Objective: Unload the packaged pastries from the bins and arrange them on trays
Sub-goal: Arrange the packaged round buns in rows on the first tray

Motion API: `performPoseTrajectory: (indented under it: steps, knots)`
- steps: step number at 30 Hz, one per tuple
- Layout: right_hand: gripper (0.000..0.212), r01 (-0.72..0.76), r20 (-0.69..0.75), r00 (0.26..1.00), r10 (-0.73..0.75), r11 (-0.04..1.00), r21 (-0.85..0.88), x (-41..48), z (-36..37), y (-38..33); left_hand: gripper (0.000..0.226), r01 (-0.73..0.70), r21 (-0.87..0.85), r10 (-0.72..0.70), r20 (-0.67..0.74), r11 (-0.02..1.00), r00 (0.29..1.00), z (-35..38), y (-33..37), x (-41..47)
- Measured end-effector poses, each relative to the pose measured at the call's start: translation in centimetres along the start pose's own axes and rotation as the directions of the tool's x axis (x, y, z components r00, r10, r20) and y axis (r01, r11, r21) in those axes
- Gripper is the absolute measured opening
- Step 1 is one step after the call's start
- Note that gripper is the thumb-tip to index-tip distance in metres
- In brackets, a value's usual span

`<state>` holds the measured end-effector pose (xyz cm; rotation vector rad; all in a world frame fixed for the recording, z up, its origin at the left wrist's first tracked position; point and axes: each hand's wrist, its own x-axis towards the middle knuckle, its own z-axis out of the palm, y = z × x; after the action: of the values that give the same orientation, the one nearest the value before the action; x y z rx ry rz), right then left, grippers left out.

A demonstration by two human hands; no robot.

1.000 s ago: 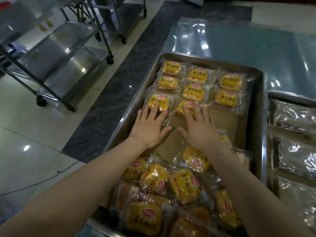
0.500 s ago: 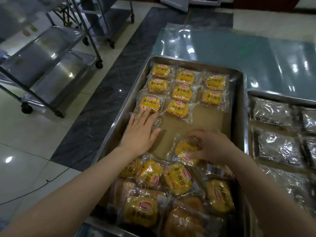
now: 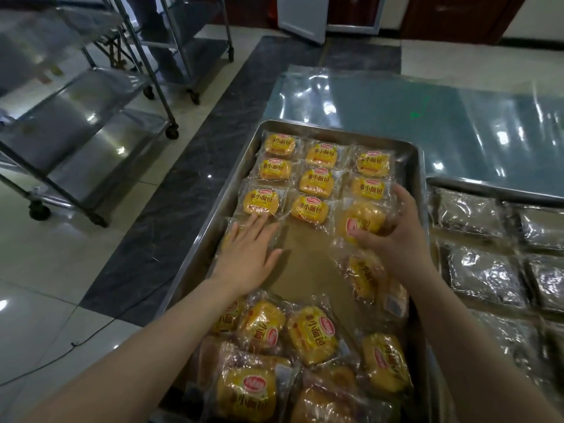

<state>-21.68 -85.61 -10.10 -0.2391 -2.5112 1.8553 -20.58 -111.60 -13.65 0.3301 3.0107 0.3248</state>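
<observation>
A steel tray [image 3: 419, 166] lined with brown paper holds yellow packaged pastries. Several lie in neat rows [image 3: 316, 181] at its far end, and a loose heap [image 3: 308, 334] fills its near end. My right hand [image 3: 396, 236] grips one wrapped pastry [image 3: 361, 221] at the right end of the third row, turned sideways. My left hand [image 3: 247, 254] lies flat, fingers spread, on a pastry [image 3: 229, 236] at the tray's left edge that it mostly hides.
A second tray [image 3: 488, 187] with dark, shiny packets sits to the right. Beyond lies a plastic-covered table top [image 3: 396, 108]. Steel wheeled racks [image 3: 91, 117] stand on the tiled floor to the left. A cable [image 3: 61, 355] runs across the floor.
My right hand picked a pastry from the middle of the tray and carried it up to the right end of the third row. My left hand stayed flat at the left edge.
</observation>
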Motion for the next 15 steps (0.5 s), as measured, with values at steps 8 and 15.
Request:
performPoseTrajectory:
  steps: [8,15]
  knots:
    - [0.066,-0.088,-0.331,0.943,0.041,0.988,-0.129,2.6,0.8,1.6,0.061,0.051,0.027,-0.052,0.031,0.998,0.998,0.7,-0.6,1.6]
    - [0.024,-0.064,-0.431,0.902,0.006,0.991,-0.121,2.6,0.9,3.1,0.06,0.038,0.067,-0.041,0.041,0.997,0.998,0.8,-0.8,2.3]
